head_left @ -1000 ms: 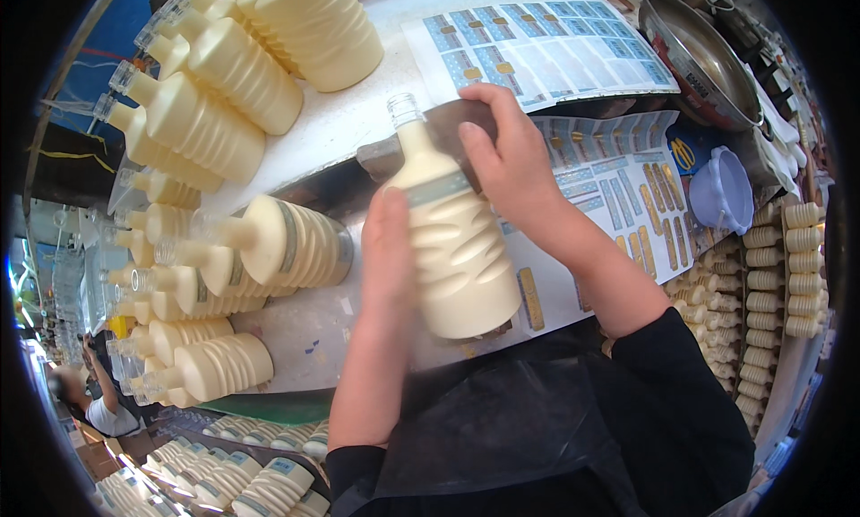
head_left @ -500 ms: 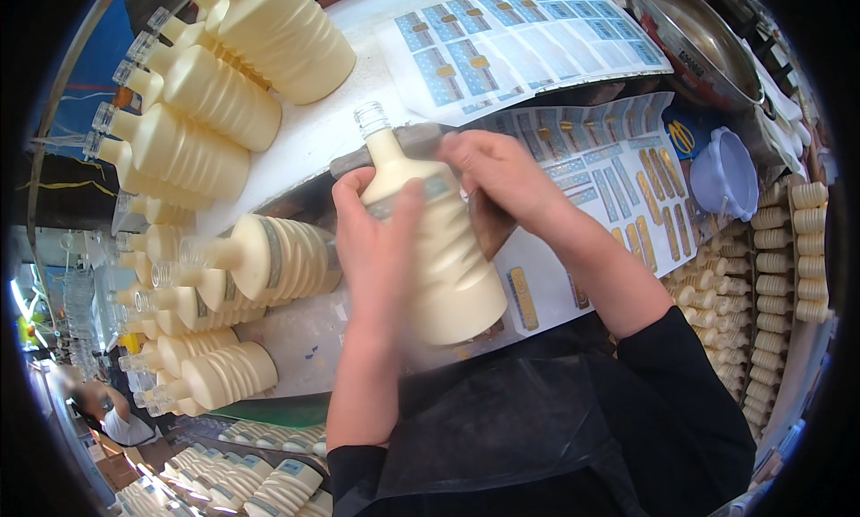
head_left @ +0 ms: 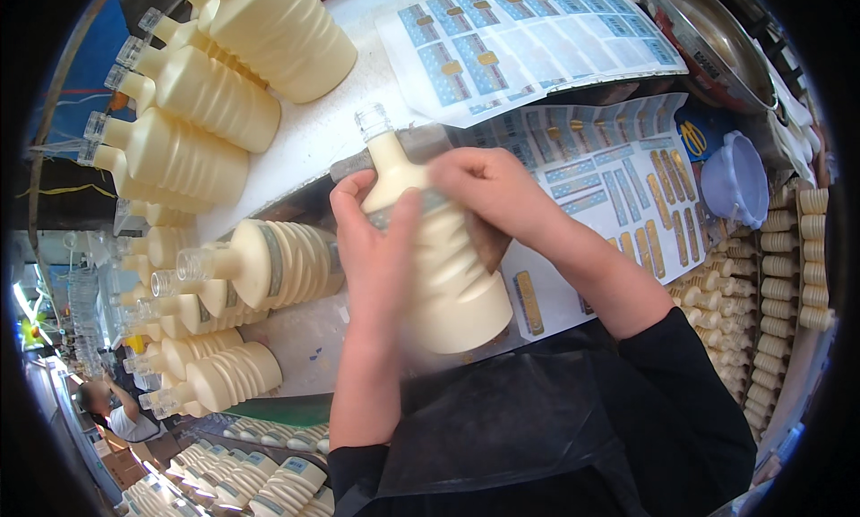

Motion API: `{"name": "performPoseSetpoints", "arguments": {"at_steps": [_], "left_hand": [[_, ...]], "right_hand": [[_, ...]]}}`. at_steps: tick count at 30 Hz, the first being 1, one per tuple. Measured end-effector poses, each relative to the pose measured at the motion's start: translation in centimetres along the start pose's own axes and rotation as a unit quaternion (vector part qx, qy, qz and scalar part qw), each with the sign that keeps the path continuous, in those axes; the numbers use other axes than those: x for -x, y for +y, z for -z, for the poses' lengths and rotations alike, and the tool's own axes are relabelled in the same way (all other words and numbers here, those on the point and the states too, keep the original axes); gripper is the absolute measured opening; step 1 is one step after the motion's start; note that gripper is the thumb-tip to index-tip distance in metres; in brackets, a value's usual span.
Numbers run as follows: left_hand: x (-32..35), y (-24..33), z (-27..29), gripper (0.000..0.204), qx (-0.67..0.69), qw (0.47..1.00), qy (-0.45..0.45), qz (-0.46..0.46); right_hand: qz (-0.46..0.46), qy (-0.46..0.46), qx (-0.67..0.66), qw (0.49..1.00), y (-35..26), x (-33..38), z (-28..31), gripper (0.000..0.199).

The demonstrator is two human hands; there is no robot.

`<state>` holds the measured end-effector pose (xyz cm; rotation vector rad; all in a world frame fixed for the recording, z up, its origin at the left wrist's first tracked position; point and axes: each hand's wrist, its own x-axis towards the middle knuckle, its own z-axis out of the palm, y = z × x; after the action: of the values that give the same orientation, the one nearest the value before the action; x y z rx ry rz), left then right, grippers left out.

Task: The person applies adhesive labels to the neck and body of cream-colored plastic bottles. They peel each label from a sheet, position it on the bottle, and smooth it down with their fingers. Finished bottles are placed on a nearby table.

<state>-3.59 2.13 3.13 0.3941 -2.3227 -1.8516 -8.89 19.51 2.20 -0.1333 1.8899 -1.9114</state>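
Bottle: held before the black apron, between both hands; its neck is pointed away, and a grey block is seen behind the neck.
Right hand: a second ago it was held spread beside the bottle; half a second ago it was bent higher, near the block; now it has been brought down against the right of the shoulder. The fingers are curled nearly closed; whether anything is pinched cannot be told, because of blur.
Left hand: closed partway round the left of the shoulder, with the thumb laid over the front; the bottle is gripped by it.
Band: wrapped across the shoulder, grey-blue, partly covered by both hands; no writing can be made out on it.
Work: by the right hand's shift, effort seems to have been brought onto the band's right part, while the bottle is steadied from the left.
Upper sheet: printed with blue panels and gold marks, too small to be read.
Lower sheet: covered with blue pieces and gold strips; no words can be made out.
Other bottles: laid at the left, the nearest similarly banded; no brand is discernible.
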Motion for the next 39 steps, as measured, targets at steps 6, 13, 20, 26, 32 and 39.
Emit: {"name": "performPoseSetpoints", "arguments": {"at_steps": [6,13,20,26,32,39], "left_hand": [[0.0,-0.2,0.3,0.053,-0.016,0.999,-0.021,-0.023],[0.2,-0.7,0.9,0.047,0.090,0.995,-0.033,0.028],[0.2,-1.5,0.9,0.038,0.124,0.988,-0.076,0.043],[-0.1,-2.5,1.3,0.044,0.188,0.979,-0.074,0.042],[0.8,-2.0,1.0,0.043,0.287,0.949,-0.094,0.096],[0.7,-3.5,1.6,0.043,0.368,0.915,-0.123,0.108]], "right_hand": [[0.045,-0.020,-0.003,0.999,0.3,0.6,-0.4,0.043],[-0.023,-0.070,-0.107,0.992,-1.1,0.8,0.6,0.044],[0.080,0.003,0.013,0.997,0.6,0.6,-1.1,0.045],[0.052,-0.051,-0.005,0.997,-0.4,1.4,-0.3,0.048],[0.061,-0.032,0.015,0.997,-0.1,1.1,-0.7,0.052],[0.039,0.040,0.017,0.998,-0.6,2.0,2.4,0.035]]}}
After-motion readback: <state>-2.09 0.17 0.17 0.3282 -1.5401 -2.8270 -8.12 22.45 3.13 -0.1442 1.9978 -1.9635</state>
